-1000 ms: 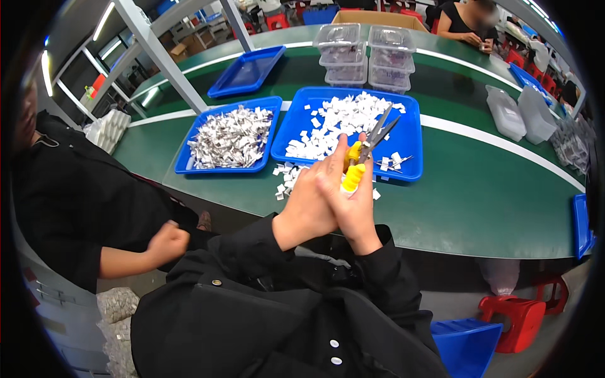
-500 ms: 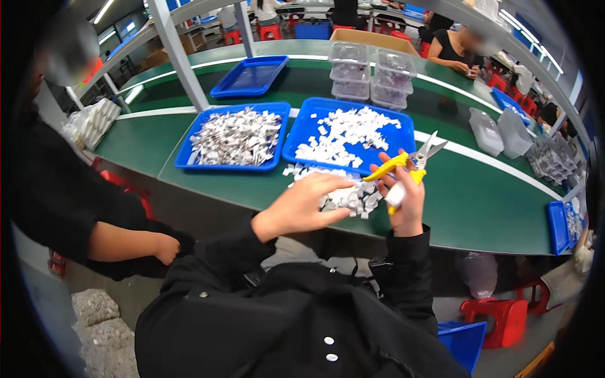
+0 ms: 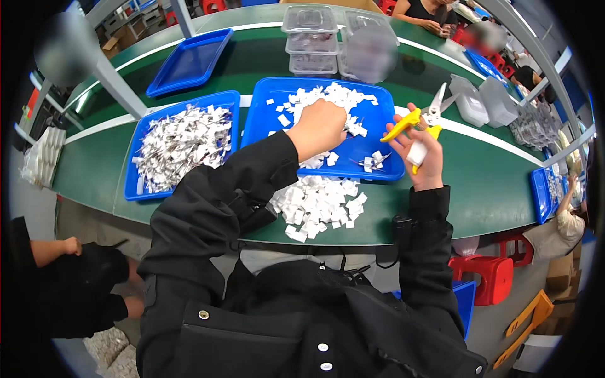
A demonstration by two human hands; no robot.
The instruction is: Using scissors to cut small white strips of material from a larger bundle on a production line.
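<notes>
Clearly, the left hand (image 3: 320, 129) is nearer the white pieces (image 3: 353, 96) in the blue tray (image 3: 386, 166), its grip curled, contents hidden; to its right, the right hand (image 3: 432, 167) grasps yellow-handled snips (image 3: 430, 119), blades parted, pointing forward.

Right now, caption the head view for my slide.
Left hand at a blue tray of white pieces; right hand holding yellow-handled snips.

- Green counter (image 3: 479, 195) with white stripes across the middle
- Slanting grey metal post (image 3: 120, 90), upper left
- Red stool (image 3: 495, 277) on grey floor (image 3: 488, 324), lower right
</notes>
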